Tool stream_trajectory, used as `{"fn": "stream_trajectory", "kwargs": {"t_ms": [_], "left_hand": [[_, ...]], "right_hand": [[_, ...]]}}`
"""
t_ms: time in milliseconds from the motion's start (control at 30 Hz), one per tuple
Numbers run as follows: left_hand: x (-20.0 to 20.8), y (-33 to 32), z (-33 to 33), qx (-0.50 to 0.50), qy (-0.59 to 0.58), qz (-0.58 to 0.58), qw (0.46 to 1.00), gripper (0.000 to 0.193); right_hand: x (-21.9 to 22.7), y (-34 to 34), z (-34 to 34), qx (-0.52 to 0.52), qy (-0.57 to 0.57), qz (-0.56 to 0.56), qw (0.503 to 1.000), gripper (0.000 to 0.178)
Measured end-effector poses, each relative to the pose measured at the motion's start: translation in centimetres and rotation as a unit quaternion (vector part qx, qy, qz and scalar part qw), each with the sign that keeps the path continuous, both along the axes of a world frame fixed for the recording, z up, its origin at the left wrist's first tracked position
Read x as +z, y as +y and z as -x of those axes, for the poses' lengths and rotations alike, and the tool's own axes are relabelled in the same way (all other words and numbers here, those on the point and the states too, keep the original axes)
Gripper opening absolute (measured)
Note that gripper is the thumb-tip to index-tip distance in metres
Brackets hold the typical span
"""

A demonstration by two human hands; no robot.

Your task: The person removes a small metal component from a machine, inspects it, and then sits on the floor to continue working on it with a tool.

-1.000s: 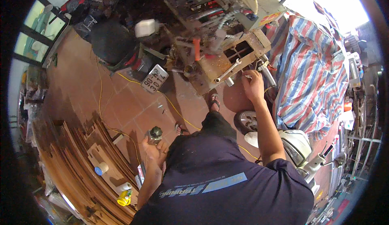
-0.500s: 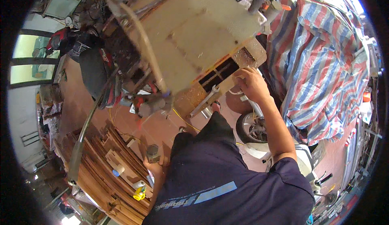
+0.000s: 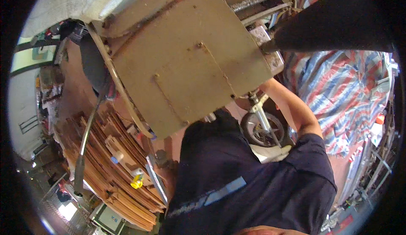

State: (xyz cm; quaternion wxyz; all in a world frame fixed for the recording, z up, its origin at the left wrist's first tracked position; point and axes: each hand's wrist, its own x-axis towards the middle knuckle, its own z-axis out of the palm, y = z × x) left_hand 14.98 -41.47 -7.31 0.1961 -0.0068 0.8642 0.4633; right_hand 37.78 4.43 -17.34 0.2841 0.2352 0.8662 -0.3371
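Observation:
A broad grey-brown flat metal plate (image 3: 182, 70), the top of a machine, fills the upper middle. My right forearm (image 3: 294, 108) reaches up to the plate's right front corner. The right hand is hidden beyond that edge, so its fingers and anything in them do not show. At lower left, beside the stacked boards, my left hand (image 3: 167, 169) is low and in deep shadow. A small dark blocky thing (image 3: 161, 154) is at its fingers; its kind is unclear.
Long brown wooden boards (image 3: 122, 171) lie at left, with a yellow-ended roll (image 3: 137, 181) on them. A curved rod (image 3: 114, 76) runs along the plate's left side. Below the forearm stands a wheel (image 3: 263, 129). A striped tarp (image 3: 334, 95) covers things at right; a large dark shape (image 3: 334, 23) juts in above.
The view has shifted closer over the plate. The front ledge with its slots and the open-end wrench is now hidden. My right hand has passed out of sight behind the plate's edge.

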Motion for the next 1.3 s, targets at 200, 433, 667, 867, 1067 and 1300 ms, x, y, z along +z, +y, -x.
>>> {"fn": "stream_trajectory", "kwargs": {"t_ms": [200,433,667,867,1067,1300], "left_hand": [[-2.1,-1.9,-0.5,0.263,-0.231,-0.245,0.904,0.047],[-4.0,-3.1,-0.7,0.311,-0.320,-0.334,0.830,0.052],[-4.8,-3.2,-0.2,0.274,-0.283,-0.353,0.849,0.044],[-3.8,-2.9,-0.4,0.263,-0.339,-0.380,0.820,0.054],[-3.9,-2.7,-1.8,0.315,-0.328,-0.417,0.787,0.055],[-4.4,-4.3,-3.1,0.253,-0.306,-0.412,0.820,0.058]], "right_hand": [[-0.2,2.8,2.0,0.050,0.147,-0.068,0.986,0.045],[1.2,-0.5,7.5,0.227,0.125,0.012,0.966,0.066],[-1.4,-3.2,9.0,0.264,0.042,0.007,0.963,0.081],[0.6,-4.1,9.8,0.236,0.065,0.033,0.969,0.085],[-0.5,-2.8,12.1,0.289,-0.081,0.047,0.953,0.099],[-3.0,-4.9,12.3,0.282,-0.062,0.048,0.956,0.103]]}}
